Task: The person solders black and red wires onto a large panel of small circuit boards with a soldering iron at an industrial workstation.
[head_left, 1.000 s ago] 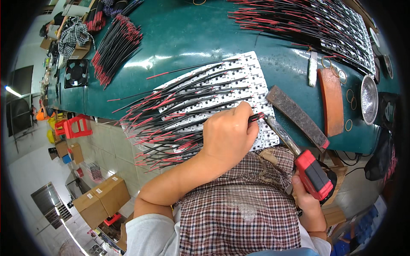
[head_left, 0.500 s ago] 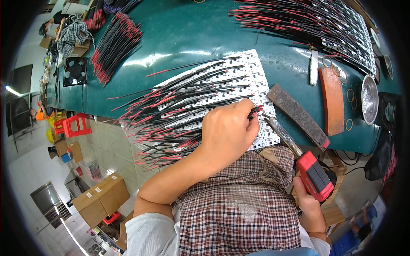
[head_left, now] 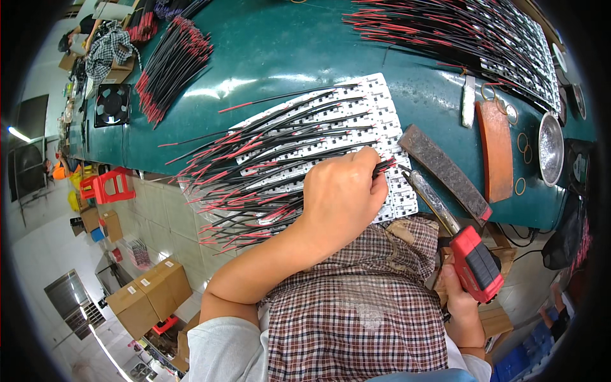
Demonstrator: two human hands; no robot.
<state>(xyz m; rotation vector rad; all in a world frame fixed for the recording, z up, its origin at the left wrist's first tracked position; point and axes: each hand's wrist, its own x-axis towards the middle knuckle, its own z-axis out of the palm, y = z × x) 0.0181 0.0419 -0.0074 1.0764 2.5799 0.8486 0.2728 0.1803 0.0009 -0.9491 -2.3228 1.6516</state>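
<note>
My left hand (head_left: 340,191) is closed in a pinch on a few black wires (head_left: 384,167) whose red ends poke out between thumb and forefinger. Beneath it lies a white circuit board panel (head_left: 375,102), with rows of small dark parts and many black wires trailing left to red tips. My right hand (head_left: 459,296) grips a red and black soldering iron (head_left: 476,264) at the lower right. Its metal shaft slants up and left, and the thin tip sits a short gap right of the wire ends, over the panel's right edge.
A dark flat bar (head_left: 442,172) and an orange block (head_left: 495,153) lie right of the panel, near a metal bowl (head_left: 551,149). Wire bundles (head_left: 175,70) rest at the upper left beside a black fan (head_left: 112,106). A second wired panel (head_left: 534,63) occupies the upper right of the green table (head_left: 286,51).
The soldering iron has shifted slightly right, and its tip has drawn back from the wire ends. My left hand has barely moved and keeps its pinch.
</note>
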